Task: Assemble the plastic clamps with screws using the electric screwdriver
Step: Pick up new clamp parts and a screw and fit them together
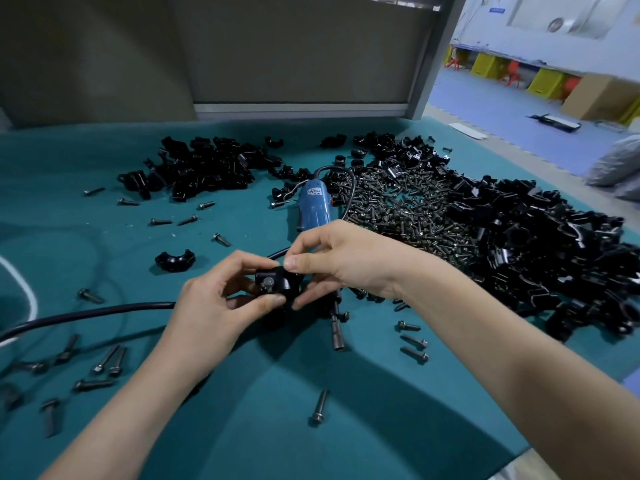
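Right now left hand (214, 306) and right hand (349, 261) both pinch the black clamp (278, 279) at frame centre, a screw (267, 282) standing proud in its hole, so it could tip out, or the halves slip, when one hand lets go for the screwdriver (313, 206) just above.

The clamp (277, 282) is sitting between the left grip (221, 299) and the right grip (346, 261), above the desk (259, 427). The electric screwdriver (313, 206) is lying on the desk just behind the grips. The screw heap (398, 206) is lying behind and right of the right grip. A clamp half (174, 260) is resting left of the left grip.
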A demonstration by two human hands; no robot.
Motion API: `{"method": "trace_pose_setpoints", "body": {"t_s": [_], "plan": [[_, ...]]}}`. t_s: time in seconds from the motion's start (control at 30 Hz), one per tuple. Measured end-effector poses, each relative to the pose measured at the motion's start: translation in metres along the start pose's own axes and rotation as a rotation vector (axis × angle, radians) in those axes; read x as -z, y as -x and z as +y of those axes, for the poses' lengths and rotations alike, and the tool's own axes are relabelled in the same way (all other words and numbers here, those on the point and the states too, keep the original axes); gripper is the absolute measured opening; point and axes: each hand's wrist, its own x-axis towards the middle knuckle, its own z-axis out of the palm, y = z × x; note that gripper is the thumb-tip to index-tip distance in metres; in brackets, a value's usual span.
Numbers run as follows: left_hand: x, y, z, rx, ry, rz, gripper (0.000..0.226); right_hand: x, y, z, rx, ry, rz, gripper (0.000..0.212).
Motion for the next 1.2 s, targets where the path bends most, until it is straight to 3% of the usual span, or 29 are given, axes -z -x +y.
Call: {"method": "trace_pose_setpoints", "body": {"t_s": [0.1,0.2,0.27,0.33,0.47,0.63,0.73,0.8,0.87,0.97,1.1,1.2], "plan": [[-0.002,0.001,0.003,0.023,0.038,-0.026,0.036,-0.003,0.000,0.003,0.041,-0.021,0.036,0.010],[-0.003,-0.001,0.009,0.006,0.049,0.053,0.034,-0.004,0.002,0.000,0.086,-0.162,0.021,0.010],[-0.003,-0.002,0.015,0.014,0.193,0.118,0.032,-0.006,0.004,-0.006,0.112,-0.318,-0.023,0.009],[-0.003,-0.001,0.019,0.069,0.384,0.129,0.047,-0.010,0.003,-0.009,0.130,-0.423,-0.051,0.011],[-0.010,0.004,0.028,0.143,0.521,0.101,0.059,-0.021,-0.002,-0.008,0.145,-0.396,-0.010,0.019],[-0.009,0.003,0.029,0.216,0.595,0.102,0.055,-0.030,-0.005,-0.001,0.117,-0.468,0.026,0.021],[-0.010,0.002,0.026,0.249,0.619,0.114,0.048,-0.015,-0.005,-0.007,0.108,-0.243,0.140,0.042],[-0.010,0.001,0.024,0.270,0.632,0.133,0.025,0.008,-0.008,-0.012,0.137,0.085,0.422,0.051],[-0.010,0.001,0.023,0.277,0.643,0.155,0.006,0.031,-0.017,-0.009,0.053,0.474,0.644,0.051],[-0.010,0.001,0.021,0.276,0.633,0.164,0.010,0.037,-0.038,0.006,-0.211,0.711,0.520,0.052],[-0.012,0.001,0.021,0.285,0.613,0.132,0.011,0.039,-0.054,0.019,-0.222,0.566,0.536,0.040],[-0.011,0.000,0.020,0.292,0.592,0.115,0.007,0.041,-0.047,0.010,-0.193,0.141,0.534,0.038]]}}
